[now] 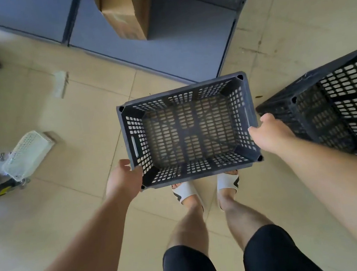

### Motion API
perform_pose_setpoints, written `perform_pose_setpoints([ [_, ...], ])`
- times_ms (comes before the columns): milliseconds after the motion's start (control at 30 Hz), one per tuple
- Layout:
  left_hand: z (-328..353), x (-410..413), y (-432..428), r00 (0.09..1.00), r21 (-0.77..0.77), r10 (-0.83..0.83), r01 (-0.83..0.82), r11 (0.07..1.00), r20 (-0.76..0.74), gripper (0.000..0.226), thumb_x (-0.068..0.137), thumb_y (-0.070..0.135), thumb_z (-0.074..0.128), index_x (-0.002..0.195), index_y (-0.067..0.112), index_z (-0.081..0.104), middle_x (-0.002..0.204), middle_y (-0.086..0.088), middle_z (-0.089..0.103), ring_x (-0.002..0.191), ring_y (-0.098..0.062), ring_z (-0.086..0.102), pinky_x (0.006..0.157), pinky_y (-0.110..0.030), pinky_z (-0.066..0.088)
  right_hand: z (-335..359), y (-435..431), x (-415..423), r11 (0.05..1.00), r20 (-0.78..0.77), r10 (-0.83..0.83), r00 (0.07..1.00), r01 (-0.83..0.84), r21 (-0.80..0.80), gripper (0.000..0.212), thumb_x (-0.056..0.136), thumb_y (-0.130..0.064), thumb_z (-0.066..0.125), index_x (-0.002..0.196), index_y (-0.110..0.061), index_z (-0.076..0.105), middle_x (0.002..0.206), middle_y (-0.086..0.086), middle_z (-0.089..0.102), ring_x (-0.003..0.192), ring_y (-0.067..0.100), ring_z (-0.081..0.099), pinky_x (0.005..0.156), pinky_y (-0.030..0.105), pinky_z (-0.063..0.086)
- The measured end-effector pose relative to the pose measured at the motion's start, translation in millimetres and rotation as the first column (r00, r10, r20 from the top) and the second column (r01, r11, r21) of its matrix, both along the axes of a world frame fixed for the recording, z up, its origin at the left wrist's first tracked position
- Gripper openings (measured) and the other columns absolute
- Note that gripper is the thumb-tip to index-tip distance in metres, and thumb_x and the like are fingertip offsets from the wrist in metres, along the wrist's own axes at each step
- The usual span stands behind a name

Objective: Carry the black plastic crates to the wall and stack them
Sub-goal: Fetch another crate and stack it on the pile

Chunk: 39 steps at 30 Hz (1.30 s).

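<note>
Hovering over the feet (186, 193), the black crate (189, 132) is gripped by both hands. Left hand (123, 178) is curled round its near corner, right hand (268, 133) over its right rim.

Head view — steeply downward (close)

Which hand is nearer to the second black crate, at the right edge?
Right. The right hand grips the right side of the carried crate, just beside the second crate; the left hand grips the opposite side, farther away.
</note>
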<state>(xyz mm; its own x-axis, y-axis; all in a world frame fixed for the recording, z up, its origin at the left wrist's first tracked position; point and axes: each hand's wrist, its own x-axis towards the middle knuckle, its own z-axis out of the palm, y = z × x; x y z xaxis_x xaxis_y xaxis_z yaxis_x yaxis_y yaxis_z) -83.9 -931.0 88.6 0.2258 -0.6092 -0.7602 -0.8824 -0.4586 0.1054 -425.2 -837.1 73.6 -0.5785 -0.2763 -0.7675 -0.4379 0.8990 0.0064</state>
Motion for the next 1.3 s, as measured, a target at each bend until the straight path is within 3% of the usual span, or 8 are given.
perform_pose_setpoints([
  [167, -74, 8, -4, 0.999, 0.03, -0.054, 0.054, 0.998, 0.005, 0.051, 0.097, 0.031, 0.05, 0.146, 0.021, 0.041, 0.137, -0.001, 0.06, 0.084, -0.021, 0.064, 0.058, -0.029, 0.046, -76, -1, -11, 0.999, -0.078, -0.049, 0.996, 0.048, -0.009, 0.059, 0.097, -0.041, 0.054, 0.145, -0.013, 0.034, 0.143, 0.019, 0.047, 0.121, 0.044, 0.054, 0.086, 0.046, 0.049],
  [300, -117, 14, -16, 0.996, -0.016, 0.053, -0.052, 0.999, 0.066, 0.066, 0.092, 0.032, 0.052, 0.153, 0.016, 0.03, 0.146, -0.01, 0.05, 0.111, -0.034, 0.061, 0.084, -0.045, 0.056, -123, -2, -22, 0.997, -0.133, -0.075, 0.988, 0.071, -0.037, 0.062, 0.097, -0.039, 0.057, 0.148, -0.012, 0.031, 0.147, 0.02, 0.04, 0.127, 0.046, 0.048, 0.093, 0.05, 0.047],
  [400, -147, 16, -26, 0.983, -0.054, 0.126, -0.12, 0.991, 0.135, 0.063, 0.094, 0.032, 0.05, 0.151, 0.011, 0.032, 0.138, -0.014, 0.053, 0.102, -0.036, 0.06, 0.08, -0.046, 0.055, -152, -3, -29, 0.996, -0.152, -0.07, 0.986, 0.061, -0.062, 0.061, 0.099, -0.037, 0.056, 0.148, -0.011, 0.032, 0.147, 0.02, 0.041, 0.127, 0.045, 0.048, 0.095, 0.05, 0.046],
  [567, -187, 12, -42, 0.981, -0.076, 0.188, -0.184, 0.98, 0.051, 0.036, 0.099, 0.03, 0.05, 0.131, 0.012, 0.05, 0.09, -0.002, 0.057, 0.07, -0.02, 0.053, 0.059, -0.031, 0.041, -184, -8, -37, 0.992, -0.169, -0.077, 0.983, 0.058, -0.114, 0.041, 0.105, -0.03, 0.042, 0.139, -0.007, 0.036, 0.13, 0.021, 0.055, 0.112, 0.044, 0.058, 0.081, 0.045, 0.047],
  [700, -207, 17, -52, 0.948, -0.076, 0.313, -0.316, 0.946, -0.053, 0.03, 0.099, 0.026, 0.049, 0.119, 0.006, 0.059, 0.113, -0.013, 0.071, 0.088, -0.026, 0.063, 0.077, -0.035, 0.047, -208, -12, -41, 0.939, -0.105, -0.296, 0.949, 0.269, -0.215, 0.027, 0.105, -0.032, 0.042, 0.126, -0.015, 0.042, 0.117, 0.012, 0.066, 0.097, 0.034, 0.068, 0.079, 0.048, 0.059],
  [800, -211, 19, -56, 0.856, -0.042, 0.486, -0.5, 0.865, -0.178, 0.014, 0.104, 0.021, 0.049, 0.111, 0.011, 0.057, 0.108, -0.008, 0.073, 0.087, -0.018, 0.067, 0.076, -0.031, 0.048, -226, -7, -49, 0.911, -0.065, -0.347, 0.936, 0.32, -0.26, 0.029, 0.098, -0.037, 0.047, 0.118, -0.017, 0.046, 0.114, 0.012, 0.068, 0.099, 0.036, 0.069, 0.08, 0.052, 0.059],
  [1000, -179, 25, -44, 0.824, -0.021, 0.522, -0.539, 0.842, -0.22, 0.016, 0.1, 0.032, 0.053, 0.09, 0.021, 0.058, 0.085, 0.001, 0.064, 0.072, -0.016, 0.06, 0.077, -0.035, 0.046, -176, -5, -40, 0.934, -0.104, -0.308, 0.946, 0.28, -0.221, 0.031, 0.104, -0.03, 0.046, 0.127, -0.01, 0.049, 0.122, 0.015, 0.061, 0.108, 0.037, 0.062, 0.088, 0.051, 0.055],
  [1300, -9, 32, -19, 0.891, -0.1, 0.411, -0.435, 0.895, -0.195, 0.025, 0.105, 0.032, 0.044, 0.101, 0.012, 0.058, 0.085, -0.004, 0.062, 0.065, -0.016, 0.056, 0.062, -0.029, 0.043, -4, 15, -48, 0.949, -0.079, -0.228, 0.97, 0.204, -0.24, 0.022, 0.095, -0.023, 0.047, 0.109, -0.007, 0.048, 0.112, 0.023, 0.063, 0.104, 0.043, 0.063, 0.092, 0.058, 0.053],
])
